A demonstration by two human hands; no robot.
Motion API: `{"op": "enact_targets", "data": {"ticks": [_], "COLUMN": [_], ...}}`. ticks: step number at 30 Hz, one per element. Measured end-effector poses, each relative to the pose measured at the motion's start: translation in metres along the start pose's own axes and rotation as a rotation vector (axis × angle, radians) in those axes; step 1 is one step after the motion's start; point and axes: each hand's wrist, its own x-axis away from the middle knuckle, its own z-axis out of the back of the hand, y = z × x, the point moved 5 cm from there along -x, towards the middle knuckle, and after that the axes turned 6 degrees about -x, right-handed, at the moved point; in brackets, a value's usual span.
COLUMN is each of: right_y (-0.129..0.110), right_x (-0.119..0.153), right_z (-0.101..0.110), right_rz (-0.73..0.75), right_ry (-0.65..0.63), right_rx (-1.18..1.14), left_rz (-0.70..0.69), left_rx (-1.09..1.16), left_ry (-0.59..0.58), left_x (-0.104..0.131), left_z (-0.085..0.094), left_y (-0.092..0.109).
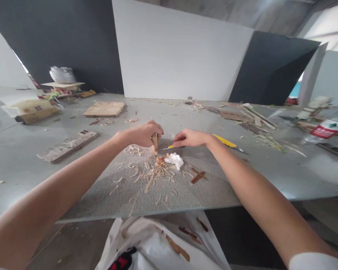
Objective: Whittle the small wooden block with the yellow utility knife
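Note:
My left hand (148,134) is closed around a short piece of pale wood (154,144), which points down at the tabletop. To its right, my right hand (187,138) grips a yellow utility knife (171,146), its thin blade pointing left toward the wood. Just below both hands lie a crumpled white tissue (175,160) and a small brown lump (160,161). Curled wood shavings (152,175) are scattered over a grey textured mat (101,198). A small brown wooden cross (198,175) rests on the mat, below my right hand.
A second yellow knife (224,141) lies beyond my right forearm. On the left are a patterned block (69,146), a wooden board (104,108) and a cardboard box (38,112). Wood scraps (250,116) and a bottle (326,129) stand at the right. Chips lie on my white apron (157,247).

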Motion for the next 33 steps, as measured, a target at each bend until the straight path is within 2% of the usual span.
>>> {"op": "enact_targets", "data": {"ticks": [5, 12, 25, 33], "right_y": [-0.008, -0.002, 0.004, -0.003], "right_x": [0.001, 0.001, -0.010, -0.011], "right_z": [0.000, 0.002, -0.007, -0.008], "right_rz": [0.006, -0.023, -0.147, -0.246], "right_ry": [0.056, 0.078, 0.027, 0.003], "right_rx": [-0.012, 0.021, 0.124, 0.159], "left_rz": [0.024, 0.108, 0.118, 0.101], "left_rx": [-0.053, -0.048, -0.052, -0.047], "left_ry": [0.033, 0.022, 0.029, 0.050], "left_x": [0.002, 0.002, -0.003, -0.002], "left_z": [0.002, 0.000, 0.000, 0.002], "left_y": [0.002, 0.001, 0.002, 0.006]}}
